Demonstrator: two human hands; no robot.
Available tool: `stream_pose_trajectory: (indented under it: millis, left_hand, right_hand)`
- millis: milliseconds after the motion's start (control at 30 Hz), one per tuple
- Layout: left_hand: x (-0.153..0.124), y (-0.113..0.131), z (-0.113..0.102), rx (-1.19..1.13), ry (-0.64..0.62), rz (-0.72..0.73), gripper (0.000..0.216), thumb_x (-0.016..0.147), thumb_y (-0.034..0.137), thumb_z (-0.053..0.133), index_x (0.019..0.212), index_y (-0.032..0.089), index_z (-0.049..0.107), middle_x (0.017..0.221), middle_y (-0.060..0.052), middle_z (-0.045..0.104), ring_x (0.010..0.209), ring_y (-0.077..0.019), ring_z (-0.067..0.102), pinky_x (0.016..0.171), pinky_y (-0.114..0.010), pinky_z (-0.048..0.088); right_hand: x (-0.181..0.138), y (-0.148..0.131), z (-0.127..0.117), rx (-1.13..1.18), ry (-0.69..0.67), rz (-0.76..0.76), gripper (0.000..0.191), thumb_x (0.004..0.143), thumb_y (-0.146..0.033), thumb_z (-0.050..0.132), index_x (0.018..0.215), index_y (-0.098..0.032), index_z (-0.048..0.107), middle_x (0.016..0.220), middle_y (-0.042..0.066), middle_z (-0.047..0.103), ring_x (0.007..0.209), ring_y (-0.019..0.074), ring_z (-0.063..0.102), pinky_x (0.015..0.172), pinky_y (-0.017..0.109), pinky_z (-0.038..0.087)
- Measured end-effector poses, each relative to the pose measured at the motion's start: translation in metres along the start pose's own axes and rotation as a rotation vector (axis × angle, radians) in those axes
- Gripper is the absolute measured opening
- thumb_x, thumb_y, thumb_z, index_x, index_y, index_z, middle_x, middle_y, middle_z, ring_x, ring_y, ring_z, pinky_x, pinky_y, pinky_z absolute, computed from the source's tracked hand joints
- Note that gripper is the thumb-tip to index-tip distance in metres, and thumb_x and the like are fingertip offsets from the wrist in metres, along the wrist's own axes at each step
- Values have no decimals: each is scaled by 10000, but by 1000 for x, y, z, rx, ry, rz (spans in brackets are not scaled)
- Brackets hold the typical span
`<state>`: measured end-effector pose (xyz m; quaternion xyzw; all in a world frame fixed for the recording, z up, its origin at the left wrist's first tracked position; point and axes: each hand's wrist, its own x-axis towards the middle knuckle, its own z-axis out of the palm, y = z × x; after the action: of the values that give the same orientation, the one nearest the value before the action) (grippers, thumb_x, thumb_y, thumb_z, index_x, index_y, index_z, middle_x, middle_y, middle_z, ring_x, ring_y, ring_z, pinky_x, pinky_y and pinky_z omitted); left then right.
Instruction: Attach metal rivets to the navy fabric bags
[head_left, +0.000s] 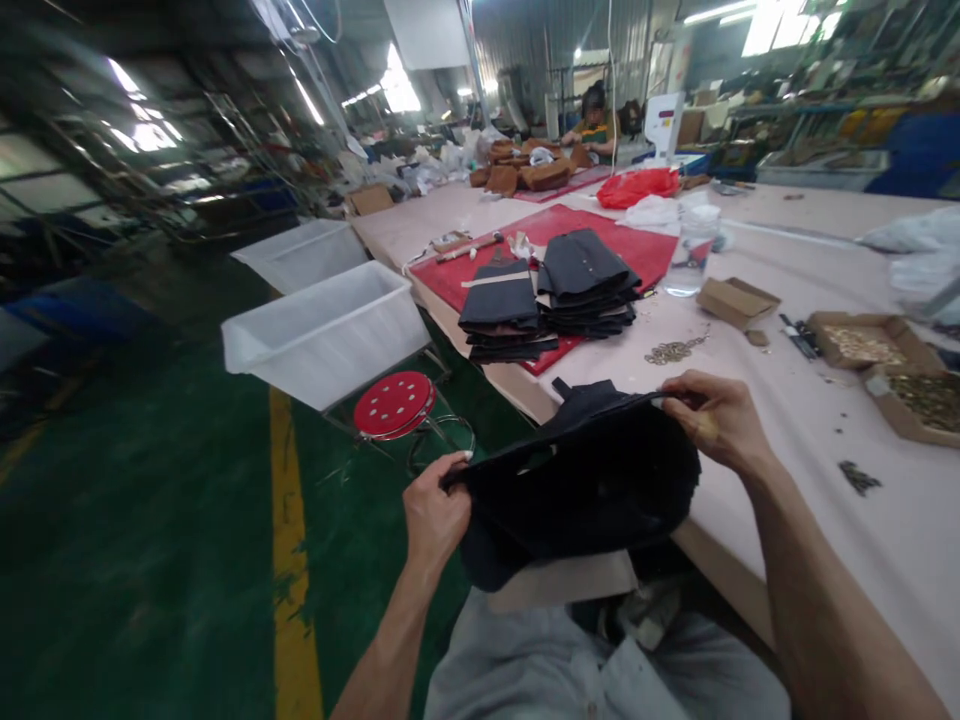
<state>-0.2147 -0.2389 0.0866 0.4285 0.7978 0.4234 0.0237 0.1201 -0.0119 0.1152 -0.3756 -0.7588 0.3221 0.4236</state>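
Observation:
A black bag-like piece [577, 490] hangs open above my lap, its dark inside facing me and an oval hole near its upper left rim. My left hand [439, 505] pinches the rim at the left corner. At the right corner my right hand [709, 415] grips the same rim, fingers closed on it. A light beige flap [566, 582] shows under the piece, over my legs. Beyond it, two stacks of folded black pieces, a left stack [501, 300] and a right stack [585, 270], lie on a red mat [551, 222].
White plastic bins [330, 330] and a red round stool [395, 405] stand left of the table [795, 250]. Metal rings [675, 350], a plastic cup [688, 255] and cardboard boxes of small parts [859, 340] lie to the right. A person [592, 125] sits at the far end near brown pieces [544, 170].

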Motion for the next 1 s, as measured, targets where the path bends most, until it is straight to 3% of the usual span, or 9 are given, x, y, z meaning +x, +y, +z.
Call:
stream_pose_trajectory:
  millis: [133, 267, 367, 433, 567, 633, 700, 833, 1000]
  left_hand:
    - [-10, -9, 6, -9, 23, -69, 438, 654, 124, 478, 957, 231, 775, 956, -26, 758, 871, -210, 694, 844, -316, 542]
    - [-40, -38, 10, -99, 80, -217, 417, 664, 138, 486, 970, 200, 762, 950, -56, 754, 896, -225, 693, 861, -352, 542]
    - [-79, -69, 13, -196, 15, -184, 455, 610, 98, 455, 939, 212, 748, 1020, -59, 726, 1008, -220, 666, 960, -369, 504]
    - [-104, -88, 15, -228, -88, -193, 497, 558, 79, 436, 912, 233, 749, 1072, -52, 700, 1078, -216, 639, 993, -368, 485]
    - [-130, -118, 23, -274, -377, -422, 371, 548, 106, 480, 777, 217, 749, 1166, -68, 661, 1110, -246, 627, 845, -334, 537]
    - [-125, -125, 33, -265, -415, -509, 181, 607, 164, 548, 688, 184, 709, 1074, -78, 683, 1022, -252, 653, 790, -326, 537]
    - [-109, -126, 47, -195, -376, -545, 96, 647, 267, 649, 661, 172, 651, 838, -54, 679, 861, -238, 666, 743, -328, 527]
    - [-66, -118, 71, -140, -334, -742, 353, 484, 291, 835, 650, 185, 543, 608, 1, 588, 657, -224, 630, 613, -329, 502]
    - [-35, -110, 70, -425, -463, -1141, 275, 482, 181, 787, 585, 168, 532, 604, -55, 629, 626, -267, 653, 606, -412, 543]
  right_hand:
    - [-19, -11, -8, 34, -75, -66, 161, 813, -296, 639, 894, -185, 723, 859, 66, 677, 715, 177, 610, 556, 261, 467]
    - [-56, -9, -16, 42, -410, -106, 177, 819, -327, 659, 949, -229, 728, 1106, 96, 653, 969, 233, 639, 725, 315, 529]
    - [-88, 14, -5, -44, -628, -9, 293, 774, -370, 716, 1036, -239, 718, 1214, 104, 608, 1045, 255, 621, 854, 362, 515]
    - [-107, 32, 14, -211, -613, 89, 230, 786, -389, 698, 940, -220, 726, 1168, 107, 606, 1009, 262, 616, 842, 375, 503]
    - [-128, 52, 61, -603, -317, 198, 122, 806, -324, 649, 747, -217, 650, 1016, 107, 587, 938, 284, 581, 740, 380, 468]
    - [-130, 53, 77, -712, -169, 216, 37, 796, -257, 633, 819, -230, 622, 1020, 112, 577, 930, 287, 575, 684, 361, 445]
    - [-129, 51, 87, -755, -107, 225, 118, 781, -209, 618, 893, -234, 592, 1000, 108, 587, 906, 283, 584, 651, 345, 421]
    - [-124, 45, 94, -644, -175, 273, 236, 763, -175, 583, 993, -227, 567, 877, 70, 642, 746, 245, 610, 606, 322, 388]
    - [-124, 14, 104, -302, -248, 279, 339, 742, -183, 556, 1074, -222, 614, 737, 9, 637, 629, 199, 608, 620, 314, 449]
